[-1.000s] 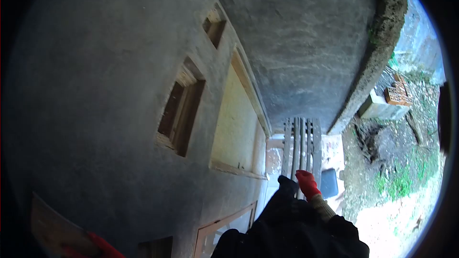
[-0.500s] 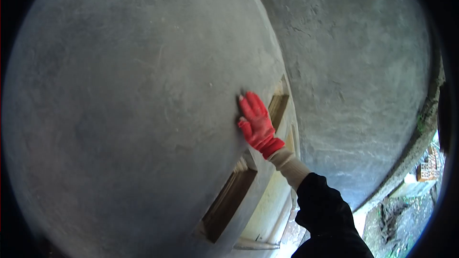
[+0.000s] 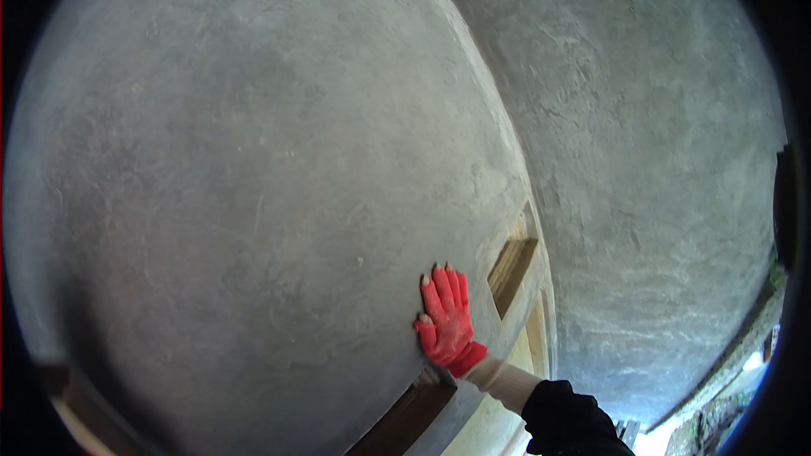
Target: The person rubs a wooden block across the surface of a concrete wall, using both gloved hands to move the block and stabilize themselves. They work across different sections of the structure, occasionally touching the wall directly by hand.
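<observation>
My right hand (image 3: 446, 321), in a red glove with bare fingertips, lies against the grey plastered wall (image 3: 253, 160). Its fingers are spread and point up, with the thumb out to the left; I see nothing held in it. A cream cuff and a black sleeve run from the wrist to the lower right. Up and right of the hand is a recess with a wooden piece (image 3: 512, 270), and just below it another brown wooden recess (image 3: 405, 422). My left hand is out of view.
A raised corner edge divides the wall from a second grey wall face (image 3: 650, 160) on the right. A rough ledge (image 3: 735, 355) curves along the lower right, with ground beyond. At the bottom left are a dark shadow and a brown, unclear shape (image 3: 80, 405).
My right hand appears lower in view, still spread on the wall. The view has shifted, so the recesses also appear lower, and a shadow and brown shape now show at bottom left.
</observation>
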Motion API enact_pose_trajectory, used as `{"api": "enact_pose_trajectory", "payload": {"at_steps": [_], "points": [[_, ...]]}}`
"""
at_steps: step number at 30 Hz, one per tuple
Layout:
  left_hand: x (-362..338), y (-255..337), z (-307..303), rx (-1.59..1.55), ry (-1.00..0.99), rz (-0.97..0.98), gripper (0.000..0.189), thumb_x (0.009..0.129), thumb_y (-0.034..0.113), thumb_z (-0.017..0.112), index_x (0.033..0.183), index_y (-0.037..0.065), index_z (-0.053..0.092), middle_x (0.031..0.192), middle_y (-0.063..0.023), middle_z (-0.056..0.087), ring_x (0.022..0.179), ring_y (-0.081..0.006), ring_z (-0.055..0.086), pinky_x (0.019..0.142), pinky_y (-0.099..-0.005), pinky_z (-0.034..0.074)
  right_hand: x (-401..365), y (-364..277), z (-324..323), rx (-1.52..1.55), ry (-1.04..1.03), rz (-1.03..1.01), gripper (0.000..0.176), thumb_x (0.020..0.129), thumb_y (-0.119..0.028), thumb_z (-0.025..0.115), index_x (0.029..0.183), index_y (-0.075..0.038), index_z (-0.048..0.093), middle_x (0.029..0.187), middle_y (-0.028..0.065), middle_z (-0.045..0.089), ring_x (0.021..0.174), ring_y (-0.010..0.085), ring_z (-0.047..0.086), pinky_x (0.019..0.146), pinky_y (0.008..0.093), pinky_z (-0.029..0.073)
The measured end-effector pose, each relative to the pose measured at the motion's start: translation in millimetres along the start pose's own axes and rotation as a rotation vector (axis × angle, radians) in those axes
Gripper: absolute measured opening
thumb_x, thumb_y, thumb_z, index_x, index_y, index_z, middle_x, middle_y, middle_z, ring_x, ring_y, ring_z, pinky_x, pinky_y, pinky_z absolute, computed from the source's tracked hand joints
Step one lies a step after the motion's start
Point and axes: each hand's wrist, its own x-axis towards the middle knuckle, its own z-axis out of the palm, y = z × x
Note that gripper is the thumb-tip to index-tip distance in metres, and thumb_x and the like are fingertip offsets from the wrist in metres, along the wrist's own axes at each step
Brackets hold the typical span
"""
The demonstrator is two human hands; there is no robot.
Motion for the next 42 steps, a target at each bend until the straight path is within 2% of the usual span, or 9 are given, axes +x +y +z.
{"api": "enact_pose_trajectory", "payload": {"at_steps": [2, 3, 7, 11, 14, 21, 30, 37, 42], "points": [[38.6, 23.0, 32.5, -0.285, 0.040, 0.025, 0.080, 0.087, 0.037, 0.062, 0.150, 0.001, 0.030, 0.152, -0.0238, 0.031, 0.139, -0.0379, 0.033, 0.113, -0.0458, 0.026, 0.9, -0.2, -2.3, -0.010, -0.028, -0.012, 0.059, 0.087, -0.023, 0.056, 0.139, 0.001, 0.045, 0.143, 0.0272, 0.042, 0.134, 0.0492, 0.036, 0.111, 0.0619, 0.023], [63.4, 43.6, 37.8, -0.305, -0.008, 0.054, 0.079, 0.087, 0.036, 0.061, 0.152, 0.003, 0.029, 0.154, -0.0235, 0.027, 0.140, -0.0415, 0.031, 0.114, -0.0463, 0.025, 1.4, 0.1, -5.8, -0.045, -0.057, -0.008, 0.058, 0.086, -0.024, 0.056, 0.138, 0.001, 0.046, 0.142, 0.0272, 0.042, 0.133, 0.0491, 0.037, 0.110, 0.0632, 0.023], [199.2, 151.6, 73.0, -0.442, 0.168, 0.223, 0.076, 0.075, 0.015, 0.073, 0.144, 0.008, 0.045, 0.140, -0.0270, 0.041, 0.124, -0.0436, 0.049, 0.102, -0.0455, 0.042, 15.9, 23.5, -40.3, 0.119, -0.109, -0.101, 0.063, 0.083, -0.027, 0.065, 0.138, -0.001, 0.047, 0.140, 0.0248, 0.045, 0.132, 0.0474, 0.040, 0.110, 0.0635, 0.024], [309.2, 258.2, 143.7, -0.398, 0.289, 0.142, 0.070, 0.076, 0.035, 0.074, 0.141, 0.022, 0.049, 0.137, -0.0217, 0.048, 0.116, -0.0408, 0.054, 0.094, -0.0468, 0.048, 49.1, 123.1, -75.9, 0.101, -0.029, -0.181, 0.067, 0.076, -0.017, 0.069, 0.138, -0.001, 0.048, 0.138, 0.0248, 0.047, 0.126, 0.0469, 0.046, 0.107, 0.0573, 0.034], [370.6, 349.8, 171.4, -0.333, 0.169, 0.027, 0.072, 0.076, 0.051, 0.067, 0.140, 0.024, 0.049, 0.133, -0.0156, 0.049, 0.112, -0.0367, 0.056, 0.089, -0.0479, 0.049, 64.8, 208.8, -99.9, -0.049, -0.009, -0.030, 0.067, 0.074, -0.014, 0.067, 0.137, 0.000, 0.048, 0.139, 0.0251, 0.046, 0.126, 0.0473, 0.045, 0.108, 0.0539, 0.034], [440.8, 502.8, 179.5, -0.326, -0.143, -0.006, 0.072, 0.079, 0.053, 0.062, 0.143, 0.026, 0.045, 0.128, -0.0111, 0.049, 0.109, -0.0324, 0.056, 0.083, -0.0468, 0.050, 96.2, 355.6, -139.1, -0.343, -0.142, -0.143, 0.066, 0.078, -0.025, 0.064, 0.137, -0.002, 0.048, 0.145, 0.0240, 0.040, 0.130, 0.0472, 0.040, 0.109, 0.0557, 0.032], [471.9, 538.7, 222.5, -0.206, -0.106, -0.033, 0.065, 0.081, 0.052, 0.060, 0.136, 0.020, 0.050, 0.122, -0.0092, 0.050, 0.107, -0.0296, 0.056, 0.073, -0.0438, 0.052, 87.8, 412.6, -121.2, -0.451, -0.392, -0.214, 0.065, 0.087, -0.049, 0.050, 0.137, -0.008, 0.050, 0.139, 0.0188, 0.048, 0.132, 0.0439, 0.040, 0.111, 0.0604, 0.026], [480.4, 541.7, 229.3, -0.172, -0.033, -0.062, 0.066, 0.081, 0.052, 0.059, 0.138, 0.019, 0.049, 0.128, -0.0080, 0.049, 0.110, -0.0296, 0.055, 0.078, -0.0447, 0.052, 71.2, 444.0, -105.1, -0.591, -0.457, -0.324, 0.063, 0.087, -0.049, 0.049, 0.131, -0.005, 0.051, 0.140, 0.0198, 0.048, 0.133, 0.0438, 0.040, 0.109, 0.0621, 0.026], [487.0, 545.9, 238.2, -0.200, -0.064, 0.261, 0.069, 0.082, 0.051, 0.056, 0.143, 0.020, 0.044, 0.145, -0.0071, 0.043, 0.120, -0.0334, 0.052, 0.092, -0.0446, 0.050, 70.1, 447.5, -108.9, -0.636, -0.498, -0.377, 0.064, 0.086, -0.048, 0.051, 0.131, -0.003, 0.049, 0.139, 0.0230, 0.047, 0.131, 0.0446, 0.042, 0.107, 0.0642, 0.027]]}}
